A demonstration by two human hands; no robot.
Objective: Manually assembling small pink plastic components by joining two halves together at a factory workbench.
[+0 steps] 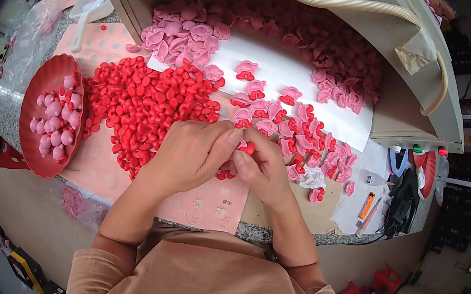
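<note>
My left hand (197, 151) and my right hand (263, 171) meet over the front of the table, fingers pinched together. Between the fingertips they hold a small red and pink piece (247, 148), partly hidden by the fingers. Beside my left hand lies a big heap of glossy red pieces (147, 101). Beyond and to the right of my hands are scattered pink ruffled pieces with red parts attached (266, 127). Another red piece (225, 175) shows below my hands, largely covered.
A red scalloped dish (30, 116) at left holds pink balls and red pieces. Heaped pink shells (274, 19) fill the space under a grey hood (431, 83). At right lie an orange tube (366, 205), crumpled tissue (314, 178) and a blue loop handle (396, 163).
</note>
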